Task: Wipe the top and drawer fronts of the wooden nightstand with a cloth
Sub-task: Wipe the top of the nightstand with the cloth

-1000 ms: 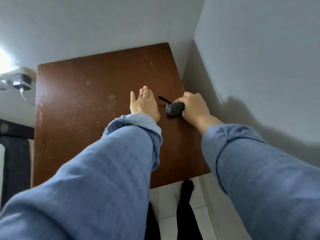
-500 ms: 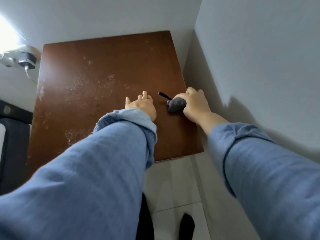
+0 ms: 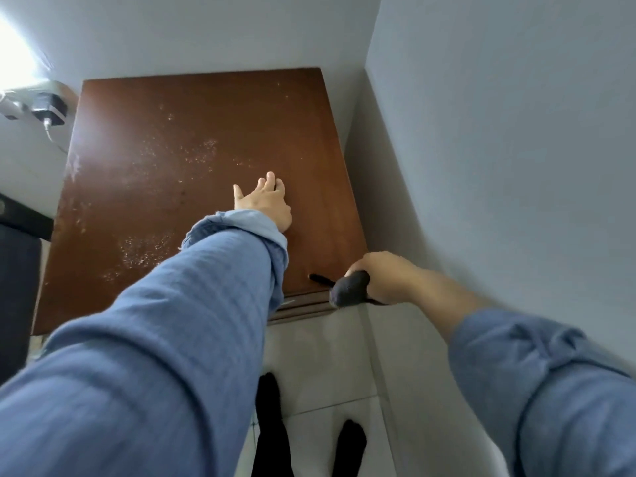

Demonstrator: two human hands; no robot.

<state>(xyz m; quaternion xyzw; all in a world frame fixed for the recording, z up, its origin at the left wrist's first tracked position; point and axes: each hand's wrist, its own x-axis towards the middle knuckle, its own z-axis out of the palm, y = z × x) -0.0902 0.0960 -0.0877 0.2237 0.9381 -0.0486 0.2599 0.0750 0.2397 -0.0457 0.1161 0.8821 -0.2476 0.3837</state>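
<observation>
The wooden nightstand (image 3: 192, 132) fills the middle of the view, its dark brown top speckled with pale dust on the left and centre. My left hand (image 3: 265, 200) lies flat on the top, right of centre, fingers together and holding nothing. My right hand (image 3: 382, 277) grips a bunched dark grey cloth (image 3: 349, 289) at the front right corner of the top, just over the front edge. A thin black strand of the cloth (image 3: 318, 278) trails onto the wood. The drawer fronts are hidden except for a strip of moulding under the front edge.
White walls close in behind and on the right of the nightstand. A charger plugged into a socket (image 3: 48, 110) sits on the wall at the left, with a cable hanging. Dark furniture (image 3: 15, 270) stands at the left. Pale floor tiles and my black-socked feet (image 3: 347, 445) are below.
My right hand has dragged the cloth from the right-middle of the top back to the front right corner. My left hand stayed flat on the wood. The view tilted down.
</observation>
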